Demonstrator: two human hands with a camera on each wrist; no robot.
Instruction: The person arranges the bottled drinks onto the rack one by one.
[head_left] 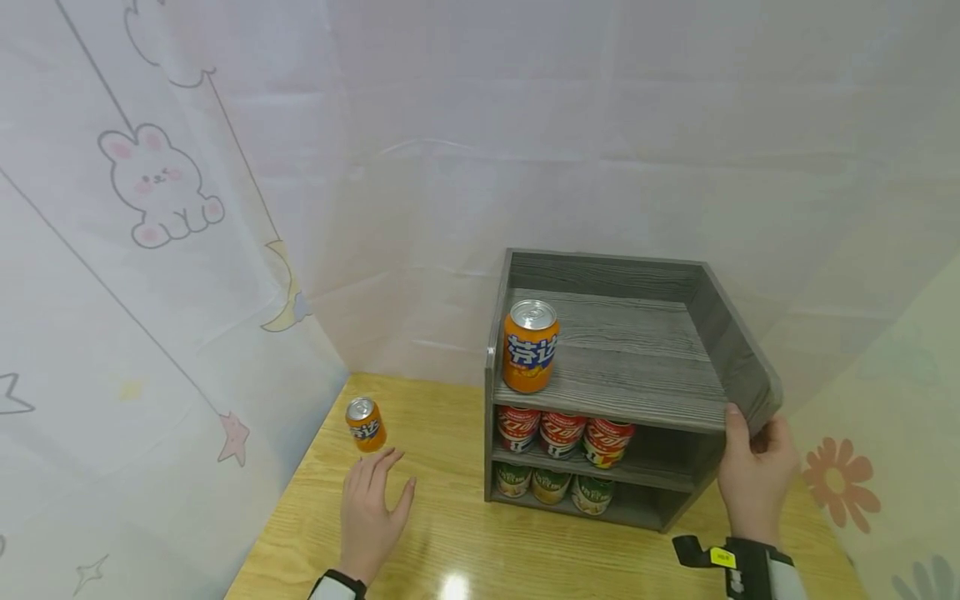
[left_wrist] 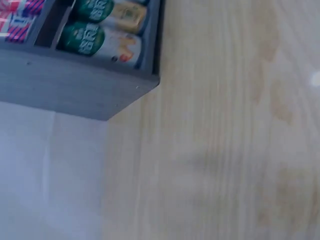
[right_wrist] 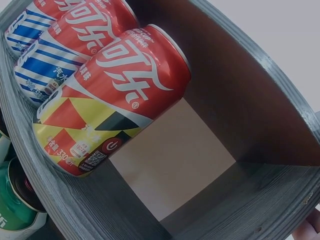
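Note:
A small orange soda can (head_left: 366, 427) stands upright on the wooden table at the left. Just in front of it is my left hand (head_left: 371, 508), fingers stretched out and holding nothing; whether a fingertip touches the can I cannot tell. With thumb in front and fingers round the outer side, my right hand (head_left: 757, 475) grips the right side panel of a grey wooden shelf (head_left: 637, 400). Another orange soda can (head_left: 530, 350) stands at the left of its top level. Three red cola cans (right_wrist: 115, 95) fill the left of the middle level, and three green-and-white cans (left_wrist: 100, 42) the bottom one.
The yellow wooden table (head_left: 442, 533) carries the shelf. A pale curtain (head_left: 465, 167) with cartoon prints hangs behind it and at both sides. The middle level has a pale opening (right_wrist: 172, 160) at its back, right of the cola cans.

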